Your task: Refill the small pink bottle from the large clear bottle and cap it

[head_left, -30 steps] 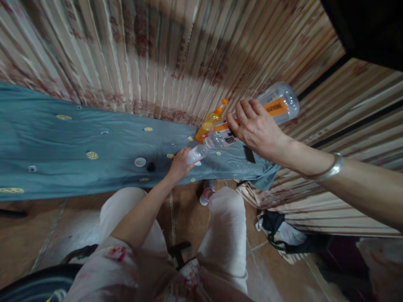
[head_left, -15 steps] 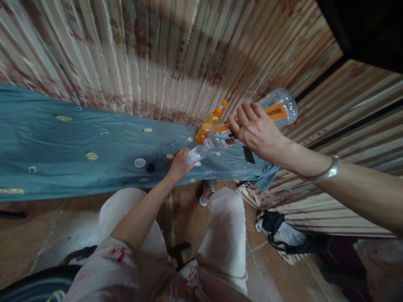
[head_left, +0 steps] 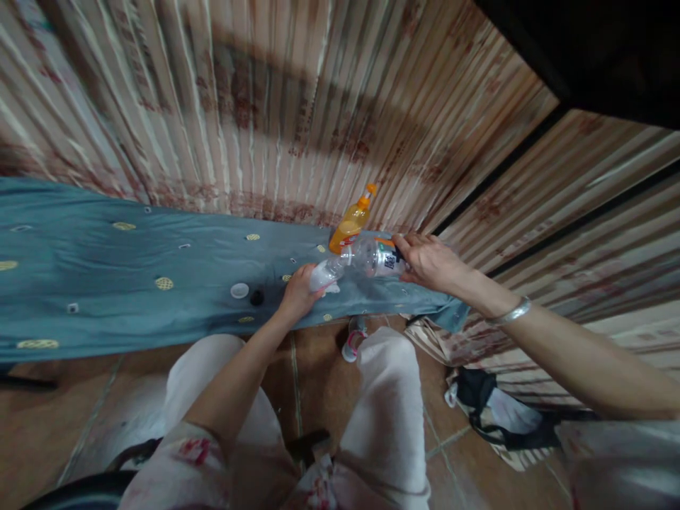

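Clearly my right hand clamps the big bottle at frame centre: light, thin-walled, crushable, best gripped mid-body. My left hand wraps the small bottle.

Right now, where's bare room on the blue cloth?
Free: blue-grey cloth left of the white round cap and small black cap. Crowded: right end, left hand on small clear bottle, right hand on large clear plastic bottle, orange squeeze bottle behind.
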A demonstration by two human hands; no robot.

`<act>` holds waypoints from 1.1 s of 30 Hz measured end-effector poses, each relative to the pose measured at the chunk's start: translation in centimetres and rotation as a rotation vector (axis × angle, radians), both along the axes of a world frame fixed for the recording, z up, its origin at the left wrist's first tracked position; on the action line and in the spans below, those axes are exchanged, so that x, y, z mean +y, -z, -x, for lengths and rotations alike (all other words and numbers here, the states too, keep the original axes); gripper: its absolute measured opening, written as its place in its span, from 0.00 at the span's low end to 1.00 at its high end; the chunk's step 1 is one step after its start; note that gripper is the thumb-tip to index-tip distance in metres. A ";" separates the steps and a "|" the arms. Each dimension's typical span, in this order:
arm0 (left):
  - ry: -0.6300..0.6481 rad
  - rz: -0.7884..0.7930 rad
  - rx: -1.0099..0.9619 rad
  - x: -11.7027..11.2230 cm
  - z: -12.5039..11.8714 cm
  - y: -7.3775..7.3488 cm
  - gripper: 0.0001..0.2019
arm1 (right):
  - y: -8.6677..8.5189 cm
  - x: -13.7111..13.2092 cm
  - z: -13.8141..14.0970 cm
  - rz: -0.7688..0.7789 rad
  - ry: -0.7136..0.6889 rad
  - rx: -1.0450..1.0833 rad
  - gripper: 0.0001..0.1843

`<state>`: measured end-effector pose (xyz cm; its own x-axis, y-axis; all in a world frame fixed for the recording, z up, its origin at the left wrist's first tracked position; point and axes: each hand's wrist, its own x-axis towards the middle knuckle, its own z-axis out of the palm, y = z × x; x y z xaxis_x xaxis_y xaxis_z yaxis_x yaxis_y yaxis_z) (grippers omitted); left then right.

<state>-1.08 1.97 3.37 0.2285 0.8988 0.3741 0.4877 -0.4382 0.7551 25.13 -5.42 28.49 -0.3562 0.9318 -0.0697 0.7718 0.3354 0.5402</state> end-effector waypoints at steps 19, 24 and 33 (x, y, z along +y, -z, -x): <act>0.041 -0.031 -0.005 -0.6 1.3 -0.1 0.27 | 2.0 -1.9 -0.3 0.049 0.043 0.121 0.43; 0.037 -0.001 -0.034 -0.4 1.0 -0.1 0.28 | 3.1 -2.9 -1.9 0.002 -0.015 0.233 0.44; -0.041 0.099 -0.150 0.1 1.2 -0.4 0.30 | 9.9 -5.9 -1.3 0.110 0.291 1.106 0.50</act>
